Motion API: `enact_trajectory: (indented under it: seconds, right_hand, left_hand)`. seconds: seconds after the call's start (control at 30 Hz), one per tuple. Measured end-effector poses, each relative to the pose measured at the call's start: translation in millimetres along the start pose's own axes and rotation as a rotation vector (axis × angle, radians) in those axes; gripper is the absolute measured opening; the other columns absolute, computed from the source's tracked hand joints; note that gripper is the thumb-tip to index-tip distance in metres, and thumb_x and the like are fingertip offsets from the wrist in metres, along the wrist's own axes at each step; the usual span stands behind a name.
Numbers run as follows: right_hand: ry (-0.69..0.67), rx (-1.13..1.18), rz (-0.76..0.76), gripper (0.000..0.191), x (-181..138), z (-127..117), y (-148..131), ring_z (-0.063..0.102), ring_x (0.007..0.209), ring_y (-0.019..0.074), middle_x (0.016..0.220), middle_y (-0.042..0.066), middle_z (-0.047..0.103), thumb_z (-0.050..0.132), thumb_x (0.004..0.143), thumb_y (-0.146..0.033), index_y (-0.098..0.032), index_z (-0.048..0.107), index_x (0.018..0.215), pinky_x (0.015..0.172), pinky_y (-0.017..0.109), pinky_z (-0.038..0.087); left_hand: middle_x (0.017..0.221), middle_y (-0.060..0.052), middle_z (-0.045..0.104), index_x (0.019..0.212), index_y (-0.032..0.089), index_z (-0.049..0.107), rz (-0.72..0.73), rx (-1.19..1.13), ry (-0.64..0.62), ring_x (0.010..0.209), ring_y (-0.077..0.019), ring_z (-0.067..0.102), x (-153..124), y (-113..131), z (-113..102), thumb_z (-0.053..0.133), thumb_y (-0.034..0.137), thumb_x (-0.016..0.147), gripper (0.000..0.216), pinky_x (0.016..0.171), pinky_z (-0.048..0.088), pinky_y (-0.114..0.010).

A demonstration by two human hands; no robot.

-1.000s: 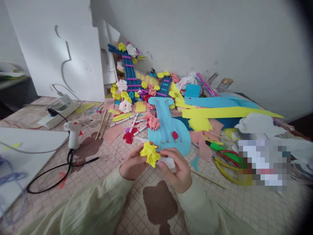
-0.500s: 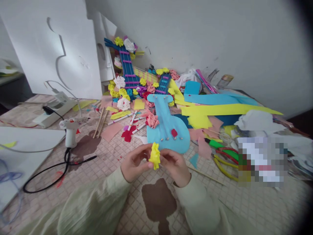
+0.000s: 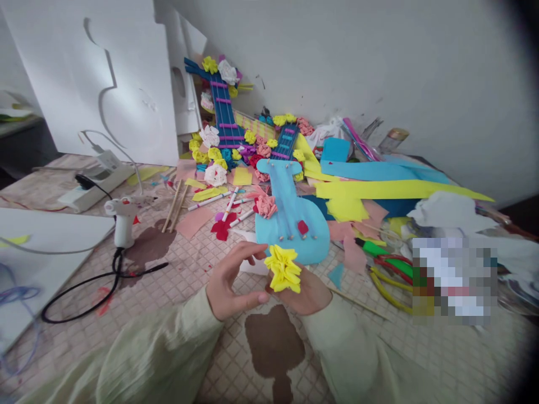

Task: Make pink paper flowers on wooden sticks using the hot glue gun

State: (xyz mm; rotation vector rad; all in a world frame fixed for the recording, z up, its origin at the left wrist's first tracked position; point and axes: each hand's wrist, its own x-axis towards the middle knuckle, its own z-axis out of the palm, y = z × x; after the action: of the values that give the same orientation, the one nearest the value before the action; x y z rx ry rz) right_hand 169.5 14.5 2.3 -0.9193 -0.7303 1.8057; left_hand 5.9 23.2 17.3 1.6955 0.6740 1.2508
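Observation:
A yellow crepe paper flower (image 3: 283,269) faces up in my right hand (image 3: 311,293), whose fingers are mostly hidden beneath it. On the flower's left side is my left hand (image 3: 229,283), thumb and fingers apart, with the fingertips close to the petals. Just beyond my hands lies a light blue guitar-shaped cutout (image 3: 290,224) with strings and small pegs. A pink paper flower (image 3: 266,206) sits on its left edge, and a small red piece (image 3: 302,227) is on its body.
To the left stand a white glue gun (image 3: 123,221) and a power strip (image 3: 95,188). Dark blue paper guitars (image 3: 224,112) with paper flowers lean at the back. Marker pens (image 3: 229,205) lie left of the cutout; pliers (image 3: 389,289) and yellow paper strips (image 3: 396,191) lie right.
The yellow flower has turned from edge-on to showing its open face. My left hand has let go and its fingers have spread; my right hand has shifted beneath the flower.

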Motion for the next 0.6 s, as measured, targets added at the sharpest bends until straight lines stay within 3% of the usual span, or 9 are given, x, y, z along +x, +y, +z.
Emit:
enact_trajectory:
  seconds: [0.17, 0.4, 0.5, 0.6]
  right_hand:
    - [-0.083, -0.098, -0.041, 0.035, 0, -2, -3, 0.058, 0.058, 0.017, 0.068, 0.004, 0.064, 0.058, 0.064, -0.057, -0.023, 0.063, 0.072, 0.053, 0.033, 0.048]
    - [0.096, -0.724, -0.619, 0.007, -12, 1, -17, 0.055, 0.068, 0.0164, 0.069, 0.003, 0.06, 0.061, 0.072, -0.025, -0.019, 0.063, 0.069, 0.064, 0.032, 0.045]
    - [0.103, -0.707, -0.633, 0.006, -14, 2, -20, 0.055, 0.071, 0.0167, 0.072, 0.003, 0.061, 0.059, 0.074, -0.022, -0.02, 0.064, 0.072, 0.065, 0.032, 0.045]
    - [0.131, -0.552, -0.589, 0.011, -11, -3, -19, 0.055, 0.07, 0.0156, 0.071, 0.002, 0.061, 0.056, 0.078, -0.025, -0.02, 0.064, 0.071, 0.063, 0.03, 0.043]
  left_hand:
    - [0.086, -0.005, 0.058, 0.116, 0.023, 0.052, -0.03, -0.001, 0.002, 0.078, -0.0162, 0.051, -2, -2, 1, 0.069, 0.014, 0.063, 0.057, 0.072, 0.042, -0.028]
    - [0.113, -0.011, 0.056, 0.118, 0.021, 0.05, -0.196, -0.154, -0.01, 0.098, -0.0236, 0.054, -3, -1, 5, 0.07, 0.018, 0.063, 0.059, 0.086, 0.042, -0.037]
    - [0.102, -0.008, 0.063, 0.11, 0.02, 0.055, -0.367, -0.329, 0.022, 0.094, -0.0213, 0.057, 0, -2, 6, 0.068, 0.017, 0.065, 0.047, 0.085, 0.043, -0.035]
    - [0.091, -0.006, 0.066, 0.106, 0.021, 0.058, -0.506, -0.661, 0.009, 0.088, -0.0208, 0.061, 5, -1, 4, 0.068, 0.023, 0.066, 0.041, 0.078, 0.046, -0.034]
